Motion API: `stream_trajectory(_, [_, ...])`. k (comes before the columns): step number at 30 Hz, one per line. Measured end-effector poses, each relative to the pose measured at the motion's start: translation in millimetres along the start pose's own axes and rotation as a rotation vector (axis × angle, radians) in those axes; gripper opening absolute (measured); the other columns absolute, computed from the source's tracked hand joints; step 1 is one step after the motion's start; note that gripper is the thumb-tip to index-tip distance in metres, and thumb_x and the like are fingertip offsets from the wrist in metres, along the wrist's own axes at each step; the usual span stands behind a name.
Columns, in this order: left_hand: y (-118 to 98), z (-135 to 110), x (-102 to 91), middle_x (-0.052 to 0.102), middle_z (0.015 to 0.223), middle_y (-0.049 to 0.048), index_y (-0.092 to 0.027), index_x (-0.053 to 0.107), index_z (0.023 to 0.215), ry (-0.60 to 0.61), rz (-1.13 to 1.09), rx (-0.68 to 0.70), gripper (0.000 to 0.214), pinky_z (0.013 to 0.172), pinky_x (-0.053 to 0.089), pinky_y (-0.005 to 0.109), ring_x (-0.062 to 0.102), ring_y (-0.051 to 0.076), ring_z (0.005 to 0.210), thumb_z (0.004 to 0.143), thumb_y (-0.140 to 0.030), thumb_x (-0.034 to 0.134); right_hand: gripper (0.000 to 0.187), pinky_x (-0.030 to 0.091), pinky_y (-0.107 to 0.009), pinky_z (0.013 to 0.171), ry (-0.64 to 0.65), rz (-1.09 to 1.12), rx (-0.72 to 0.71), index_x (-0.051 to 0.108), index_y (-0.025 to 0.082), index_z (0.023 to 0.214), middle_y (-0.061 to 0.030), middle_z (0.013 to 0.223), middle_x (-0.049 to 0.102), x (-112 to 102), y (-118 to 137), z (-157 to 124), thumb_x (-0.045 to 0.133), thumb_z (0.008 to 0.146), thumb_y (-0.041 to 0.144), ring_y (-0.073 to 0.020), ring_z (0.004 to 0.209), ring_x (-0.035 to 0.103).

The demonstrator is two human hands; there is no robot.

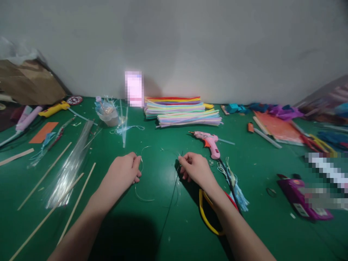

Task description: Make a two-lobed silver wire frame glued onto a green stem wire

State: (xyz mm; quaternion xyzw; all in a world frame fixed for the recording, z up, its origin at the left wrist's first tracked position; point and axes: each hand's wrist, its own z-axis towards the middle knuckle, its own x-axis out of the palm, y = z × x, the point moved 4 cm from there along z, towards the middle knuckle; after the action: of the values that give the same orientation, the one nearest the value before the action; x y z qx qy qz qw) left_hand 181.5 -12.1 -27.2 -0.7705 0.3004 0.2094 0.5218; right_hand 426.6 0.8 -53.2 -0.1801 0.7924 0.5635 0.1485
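Note:
My left hand (123, 169) is closed in a pinch on a thin, shiny clear thread (143, 198), which curls out above and below the fingers. Across from it, my right hand (196, 169) pinches more fine thread (176, 178) that hangs in loose loops beside the fingertips. Whether the two hands hold one and the same thread, I cannot tell. Both hands are just above the green table (163, 232). Yellow-handled scissors (202, 214) lie partly hidden under my right forearm. Beyond my right hand rests a pink glue gun (208, 139) with a glue stick in its back.
Bundles of pastel pipe cleaners (187, 117) lie along the wall beside a blurred bright screen (134, 88). Left are a plastic cup (108, 117), clear filaments (67, 174) and thin wooden sticks (77, 203). Blue tassels (239, 192) and a purple packet (304, 199) lie right.

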Motion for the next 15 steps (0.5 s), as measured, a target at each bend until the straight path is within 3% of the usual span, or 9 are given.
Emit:
stream_trajectory(3, [3,-11,-16.9,0.069,0.069,0.0034,-0.017,0.067,0.091,-0.029,0.167,0.085,0.036,0.058,0.054,0.034,0.066,0.018,0.056,0.097,-0.045,0.047,0.026,0.037,-0.017,0.029,-0.019,-0.057,-0.011,0.053,0.02,0.065,0.0013,0.051,0.065,-4,2,-1,0.058,0.087,0.033,-0.0104,0.035,0.058])
stream_trajectory(4, [4,-15,-21.9,0.071,0.071,0.0057,-0.018,0.069,0.091,-0.031,0.222,0.127,0.037,0.061,0.055,0.038,0.069,0.023,0.061,0.095,-0.047,0.048,0.026,0.037,-0.017,0.029,-0.023,-0.076,-0.015,0.053,0.02,0.063,0.0007,0.05,0.065,-5,2,-2,0.058,0.086,0.032,-0.0104,0.035,0.057])
stream_trajectory(6, [5,-18,-27.7,0.076,0.1,0.0118,-0.021,0.07,0.106,-0.018,0.313,0.235,0.039,0.081,0.054,0.049,0.072,0.034,0.092,0.089,-0.052,0.056,0.025,0.036,-0.016,0.03,-0.027,-0.108,-0.02,0.054,0.02,0.062,-0.0001,0.051,0.065,-10,4,-3,0.058,0.085,0.031,-0.0099,0.035,0.057])
stream_trajectory(7, [4,-18,-27.6,0.071,0.123,0.0129,-0.023,0.067,0.119,-0.002,0.347,0.299,0.047,0.095,0.05,0.053,0.065,0.038,0.113,0.085,-0.055,0.061,0.025,0.035,-0.016,0.031,-0.03,-0.121,-0.02,0.055,0.02,0.063,-0.0004,0.051,0.065,-12,5,-4,0.058,0.084,0.031,-0.0096,0.035,0.057])
stream_trajectory(9, [4,-16,-21.0,0.042,0.157,0.0083,-0.028,0.049,0.143,0.055,0.396,0.428,0.075,0.115,0.032,0.052,0.038,0.036,0.144,0.078,-0.059,0.069,0.024,0.033,-0.017,0.03,-0.036,-0.147,-0.009,0.056,0.02,0.064,-0.0004,0.051,0.065,-18,4,-4,0.058,0.084,0.031,-0.0096,0.034,0.056])
stream_trajectory(11, [4,-13,-9.0,0.018,0.166,0.0039,-0.032,0.028,0.154,0.126,0.437,0.531,0.101,0.122,0.017,0.05,0.017,0.031,0.152,0.071,-0.066,0.073,0.024,0.031,-0.018,0.028,-0.038,-0.17,0.01,0.056,0.02,0.064,-0.0001,0.05,0.064,-22,2,-3,0.059,0.084,0.033,-0.01,0.032,0.054])
stream_trajectory(15, [12,-6,11.4,0.01,0.166,0.0083,-0.031,0.003,0.158,0.206,0.508,0.615,0.122,0.121,0.008,0.058,0.009,0.034,0.153,0.066,-0.075,0.07,0.027,0.032,-0.02,0.03,-0.025,-0.205,0.018,0.055,0.021,0.061,-0.0004,0.048,0.063,-26,-3,0,0.059,0.084,0.035,-0.0108,0.032,0.054])
